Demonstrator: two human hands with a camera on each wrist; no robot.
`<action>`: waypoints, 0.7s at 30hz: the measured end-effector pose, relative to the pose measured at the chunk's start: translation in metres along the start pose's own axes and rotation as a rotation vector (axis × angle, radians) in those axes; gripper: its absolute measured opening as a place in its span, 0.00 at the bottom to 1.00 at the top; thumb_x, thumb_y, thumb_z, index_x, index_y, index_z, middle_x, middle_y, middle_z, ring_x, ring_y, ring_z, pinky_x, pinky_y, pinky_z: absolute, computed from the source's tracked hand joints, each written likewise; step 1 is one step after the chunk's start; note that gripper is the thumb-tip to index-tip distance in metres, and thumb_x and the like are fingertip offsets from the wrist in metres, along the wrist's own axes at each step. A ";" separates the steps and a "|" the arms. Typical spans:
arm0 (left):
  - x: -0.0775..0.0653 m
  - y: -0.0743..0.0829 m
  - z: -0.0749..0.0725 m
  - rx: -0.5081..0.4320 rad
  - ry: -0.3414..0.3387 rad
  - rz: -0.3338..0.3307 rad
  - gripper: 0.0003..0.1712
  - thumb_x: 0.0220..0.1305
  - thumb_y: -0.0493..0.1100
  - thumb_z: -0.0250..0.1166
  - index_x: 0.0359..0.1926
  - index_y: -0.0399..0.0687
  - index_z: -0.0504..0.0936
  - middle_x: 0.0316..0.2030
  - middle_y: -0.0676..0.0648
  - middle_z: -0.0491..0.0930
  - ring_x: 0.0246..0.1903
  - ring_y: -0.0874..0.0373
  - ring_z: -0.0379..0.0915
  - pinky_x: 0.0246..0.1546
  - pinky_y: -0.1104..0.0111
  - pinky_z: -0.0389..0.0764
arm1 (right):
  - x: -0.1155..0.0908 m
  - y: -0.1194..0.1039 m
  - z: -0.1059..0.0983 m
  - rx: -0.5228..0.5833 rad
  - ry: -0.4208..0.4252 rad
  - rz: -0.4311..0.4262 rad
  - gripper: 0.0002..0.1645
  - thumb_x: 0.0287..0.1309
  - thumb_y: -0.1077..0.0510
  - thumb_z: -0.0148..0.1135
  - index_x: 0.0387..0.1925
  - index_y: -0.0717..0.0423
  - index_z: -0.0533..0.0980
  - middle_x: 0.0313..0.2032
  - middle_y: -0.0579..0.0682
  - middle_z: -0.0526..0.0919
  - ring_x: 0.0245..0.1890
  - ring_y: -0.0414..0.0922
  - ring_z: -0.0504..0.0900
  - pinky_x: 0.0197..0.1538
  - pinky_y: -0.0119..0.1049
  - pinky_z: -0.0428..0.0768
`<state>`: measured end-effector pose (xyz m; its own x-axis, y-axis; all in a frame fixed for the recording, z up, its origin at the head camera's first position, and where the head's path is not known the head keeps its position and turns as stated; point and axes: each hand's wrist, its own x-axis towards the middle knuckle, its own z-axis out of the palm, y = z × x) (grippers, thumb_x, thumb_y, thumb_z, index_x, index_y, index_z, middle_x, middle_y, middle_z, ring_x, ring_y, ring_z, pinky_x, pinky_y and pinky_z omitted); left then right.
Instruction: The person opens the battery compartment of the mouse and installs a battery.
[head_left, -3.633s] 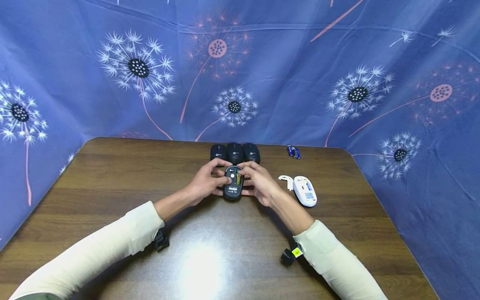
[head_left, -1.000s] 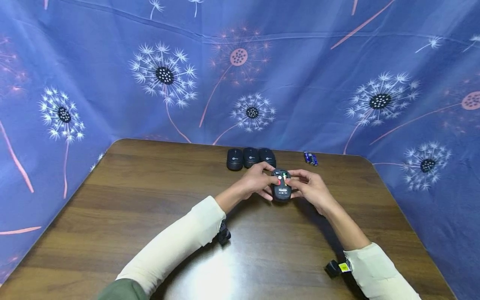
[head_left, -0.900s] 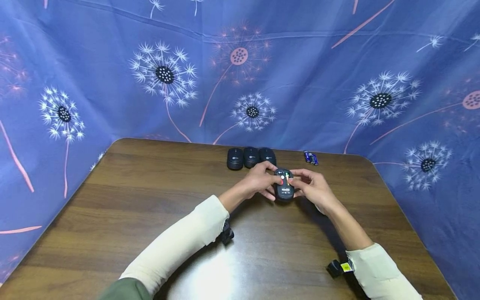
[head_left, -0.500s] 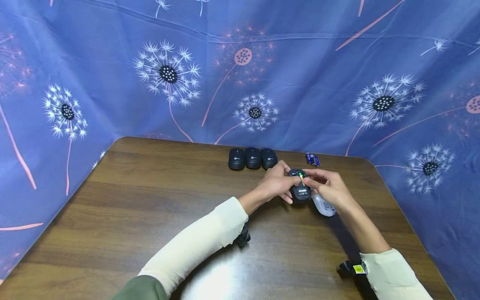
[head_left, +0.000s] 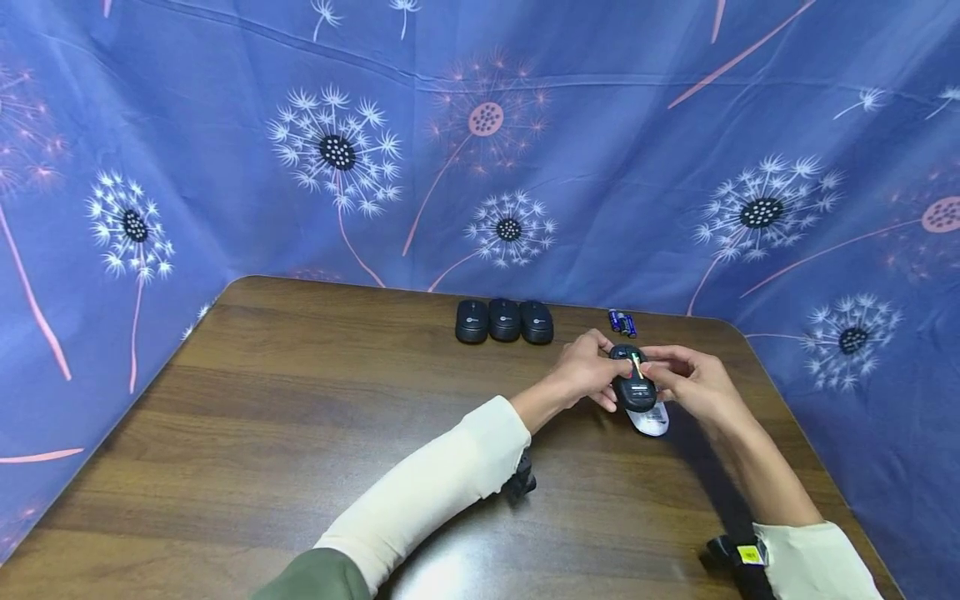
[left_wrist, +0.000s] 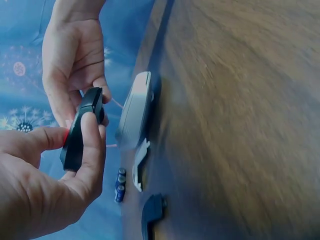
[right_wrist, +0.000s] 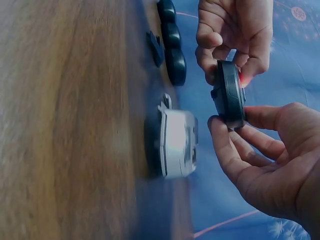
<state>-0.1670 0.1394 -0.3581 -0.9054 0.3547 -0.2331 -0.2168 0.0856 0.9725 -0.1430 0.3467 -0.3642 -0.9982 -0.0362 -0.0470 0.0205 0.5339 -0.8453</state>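
Where my head feed looks outward, a blue dandelion-print cloth (head_left: 600, 150) hangs behind the white mouse (head_left: 651, 422), which I take as my landmark. Under that mouse runs a wood-grain table (head_left: 262, 400). Two cream sleeves (head_left: 435, 475) reach in from its near side. The left hand (head_left: 588, 368), up and left of the white mouse, has thumb and fingers clamped on the upturned black mouse (head_left: 637, 397). The right hand (head_left: 697, 383), up and right of the landmark, pinches that same mouse, its thumb at the opened underside. My wrist feeds show the upturned black mouse raised above the white mouse and apart from it; a red glow lights the left thumb. Left of the landmark and farther back, three black mice (head_left: 504, 321) sit in a row. Just beside the white mouse I see a white cover (left_wrist: 141, 165); whether they touch, I cannot tell. Farther from it lies a black cover (left_wrist: 152, 212). Beyond the landmark, toward the cloth, are blue batteries (head_left: 622, 323). A gold-and-green battery (head_left: 637, 365) shows in the compartment held above the white mouse.
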 end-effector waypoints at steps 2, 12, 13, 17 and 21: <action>0.001 0.000 0.005 0.001 0.017 0.004 0.13 0.75 0.33 0.74 0.50 0.43 0.78 0.24 0.35 0.87 0.12 0.56 0.76 0.27 0.55 0.96 | -0.001 0.004 -0.004 0.010 0.003 -0.004 0.33 0.80 0.57 0.69 0.74 0.73 0.75 0.41 0.31 0.91 0.39 0.30 0.89 0.41 0.33 0.95; 0.007 0.002 0.036 0.005 0.071 0.033 0.16 0.72 0.33 0.78 0.55 0.42 0.82 0.40 0.24 0.84 0.19 0.45 0.88 0.40 0.48 0.97 | -0.010 0.018 -0.031 -0.102 0.053 0.047 0.38 0.81 0.46 0.69 0.78 0.66 0.74 0.47 0.27 0.87 0.41 0.24 0.86 0.42 0.31 0.94; 0.008 0.003 0.041 0.010 0.078 0.034 0.16 0.72 0.34 0.78 0.54 0.42 0.83 0.42 0.24 0.85 0.23 0.42 0.91 0.39 0.49 0.97 | -0.012 0.020 -0.035 -0.107 0.062 0.064 0.39 0.81 0.44 0.69 0.78 0.64 0.75 0.47 0.23 0.86 0.42 0.23 0.86 0.42 0.30 0.93; 0.007 0.005 0.062 0.050 0.104 0.019 0.16 0.70 0.38 0.81 0.52 0.44 0.83 0.44 0.29 0.85 0.31 0.39 0.94 0.35 0.56 0.98 | -0.022 0.030 -0.048 -0.078 0.094 0.142 0.36 0.79 0.40 0.70 0.77 0.55 0.78 0.44 0.14 0.80 0.43 0.23 0.84 0.43 0.30 0.91; 0.006 0.002 0.080 0.080 0.120 -0.007 0.17 0.69 0.39 0.82 0.52 0.45 0.85 0.43 0.31 0.85 0.28 0.44 0.94 0.34 0.59 0.97 | -0.029 0.043 -0.056 -0.041 0.102 0.175 0.28 0.80 0.42 0.70 0.72 0.47 0.84 0.43 0.14 0.80 0.42 0.24 0.84 0.43 0.31 0.92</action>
<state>-0.1433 0.2157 -0.3575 -0.9423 0.2401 -0.2334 -0.1978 0.1632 0.9666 -0.1161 0.4186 -0.3694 -0.9802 0.1445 -0.1358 0.1940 0.5584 -0.8066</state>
